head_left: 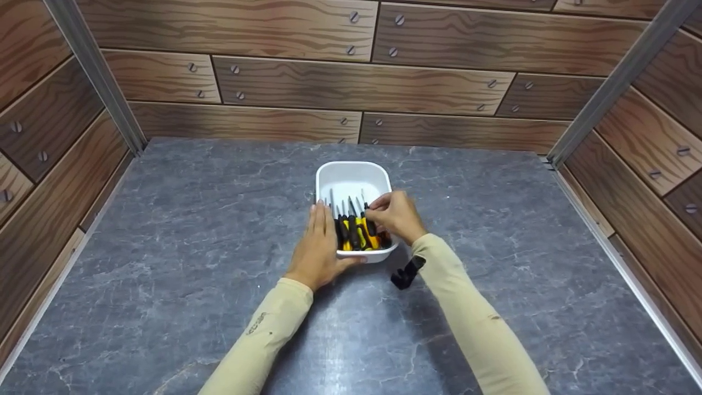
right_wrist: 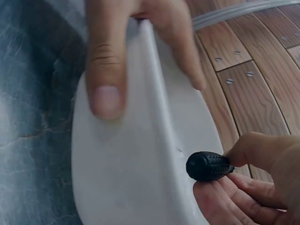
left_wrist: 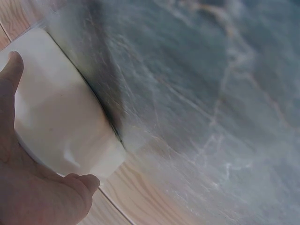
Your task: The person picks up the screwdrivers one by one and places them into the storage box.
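A white plastic container (head_left: 354, 171) stands on the table with several screwdrivers (head_left: 354, 230) lying side by side in it, their black and yellow handles towards me. My left hand (head_left: 318, 249) rests against its near left corner, fingers straight along the left side and thumb along the front wall. In the left wrist view, that hand (left_wrist: 42, 187) lies spread against the white wall. My right hand (head_left: 397, 216) is at the right rim and pinches a black-handled screwdriver (right_wrist: 206, 166) between thumb and fingers. The handle's ribbed end shows clearly in the right wrist view.
Around the container spreads a grey marble-patterned table (head_left: 208, 219). Wood-plank-patterned walls (head_left: 296, 82) with metal corner posts (head_left: 101, 82) enclose the back and sides. A black clip-like mount (head_left: 407, 273) hangs from the right sleeve.
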Demonstrator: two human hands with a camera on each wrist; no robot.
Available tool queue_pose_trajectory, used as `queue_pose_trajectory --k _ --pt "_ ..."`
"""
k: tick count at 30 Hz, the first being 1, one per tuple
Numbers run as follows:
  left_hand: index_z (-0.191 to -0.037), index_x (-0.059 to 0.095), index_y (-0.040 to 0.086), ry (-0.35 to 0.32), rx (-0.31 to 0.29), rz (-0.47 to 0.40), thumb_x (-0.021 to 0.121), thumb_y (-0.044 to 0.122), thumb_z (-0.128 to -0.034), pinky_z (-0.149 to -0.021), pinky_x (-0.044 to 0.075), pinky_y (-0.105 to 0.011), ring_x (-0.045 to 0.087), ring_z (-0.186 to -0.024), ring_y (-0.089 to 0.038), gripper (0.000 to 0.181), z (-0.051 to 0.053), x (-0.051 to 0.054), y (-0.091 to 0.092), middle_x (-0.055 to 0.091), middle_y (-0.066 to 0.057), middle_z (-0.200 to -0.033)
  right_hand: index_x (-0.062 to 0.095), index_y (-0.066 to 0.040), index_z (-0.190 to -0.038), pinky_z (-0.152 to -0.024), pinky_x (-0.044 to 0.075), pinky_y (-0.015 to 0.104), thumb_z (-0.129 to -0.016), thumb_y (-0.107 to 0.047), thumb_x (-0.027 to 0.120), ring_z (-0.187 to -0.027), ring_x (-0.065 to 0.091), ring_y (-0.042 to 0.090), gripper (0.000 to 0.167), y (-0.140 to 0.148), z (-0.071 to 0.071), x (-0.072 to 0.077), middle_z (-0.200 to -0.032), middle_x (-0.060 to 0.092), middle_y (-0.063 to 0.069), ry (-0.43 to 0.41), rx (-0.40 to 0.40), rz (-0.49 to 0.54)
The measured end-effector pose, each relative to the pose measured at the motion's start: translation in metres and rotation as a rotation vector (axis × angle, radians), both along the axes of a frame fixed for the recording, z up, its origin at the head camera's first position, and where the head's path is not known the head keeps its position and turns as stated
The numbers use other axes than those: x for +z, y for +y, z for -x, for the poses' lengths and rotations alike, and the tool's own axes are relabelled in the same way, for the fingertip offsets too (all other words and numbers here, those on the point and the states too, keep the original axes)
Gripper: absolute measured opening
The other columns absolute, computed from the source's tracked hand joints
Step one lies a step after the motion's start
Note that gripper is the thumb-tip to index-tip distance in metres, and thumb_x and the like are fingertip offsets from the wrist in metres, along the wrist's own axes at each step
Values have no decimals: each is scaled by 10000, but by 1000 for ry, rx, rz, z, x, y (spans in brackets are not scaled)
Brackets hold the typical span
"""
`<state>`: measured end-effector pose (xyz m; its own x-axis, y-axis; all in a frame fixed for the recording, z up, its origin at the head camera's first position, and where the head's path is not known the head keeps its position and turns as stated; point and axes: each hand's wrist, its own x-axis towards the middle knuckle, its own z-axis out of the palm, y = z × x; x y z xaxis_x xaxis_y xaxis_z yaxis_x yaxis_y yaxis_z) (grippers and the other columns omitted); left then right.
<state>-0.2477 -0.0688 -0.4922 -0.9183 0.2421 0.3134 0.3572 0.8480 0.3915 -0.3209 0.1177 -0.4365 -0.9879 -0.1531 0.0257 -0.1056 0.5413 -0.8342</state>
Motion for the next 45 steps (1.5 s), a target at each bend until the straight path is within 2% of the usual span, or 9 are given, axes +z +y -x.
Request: queue_pose_trajectory --k 3,6,13,18,21,25,29,36,45 --pt "-1511 207 -192 12 0 0 749 663 -777 -1217 223 -505 177 -1474 -521 1250 0 1 0 159 -405 -1577 739 26 -862 -479 559 238 -798 -88 779 -486 606 76 137 -4 -1 -3 -771 737 93 46 8 -104" --pt "-1510 210 -194 25 2 1 748 665 -777 -1216 233 -501 187 -1473 -519 1251 0 0 1 173 -405 -1574 749 -30 -816 -537 540 237 -769 -141 802 -535 616 95 132 -7 -2 -5 -738 727 40 114 6 -232" --pt "-1510 211 -193 13 3 7 738 673 -783 -1219 224 -498 184 -1474 -518 1247 0 0 1 165 -403 -1577 748 -54 -772 -728 565 437 -728 -167 806 -773 687 309 135 -15 -5 -10 -787 738 85 231 -3 -425" --pt "-1514 207 -189 1 11 14 737 678 -781 -1224 210 -488 176 -1481 -507 1253 1 1 1 160 -397 -1582 721 -39 -760 -727 557 480 -720 -126 788 -779 680 353 117 -19 -5 -12 -803 727 127 258 -12 -482" --pt "-1515 201 -188 0 10 6 758 654 -781 -1225 217 -485 175 -1483 -503 1248 1 1 1 162 -395 -1583 668 -75 -675 -678 543 481 -712 -112 777 -720 652 329 121 -20 -4 -14 -723 690 93 268 -14 -521" --pt "-1524 180 -181 -7 10 5 778 626 -782 -1228 215 -473 165 -1490 -493 1249 0 1 1 155 -384 -1591 458 -163 -525 -558 471 457 -706 -99 763 -607 528 271 360 -22 -4 -16 -567 517 10 279 -17 -565" --pt "-1525 173 -181 -9 10 6 777 623 -784 -1232 204 -468 160 -1492 -488 1250 0 1 1 152 -382 -1593 337 -198 -511 -526 431 447 -710 -93 758 -584 467 262 477 -22 -5 -18 -536 396 -22 296 -22 -585" --pt "-1525 169 -182 -18 8 13 769 629 -787 -1231 200 -469 156 -1493 -488 1250 0 2 1 141 -384 -1594 369 -181 -548 -579 494 515 -741 -104 777 -621 583 335 458 -22 -7 -19 -567 454 0 330 -20 -602" --pt "-1532 171 -171 -32 16 7 782 620 -780 -1227 210 -472 150 -1496 -482 1251 0 2 0 132 -371 -1603 528 -97 -614 -640 524 565 -782 -85 781 -709 660 440 303 -21 -10 -21 -704 662 148 358 0 -593"
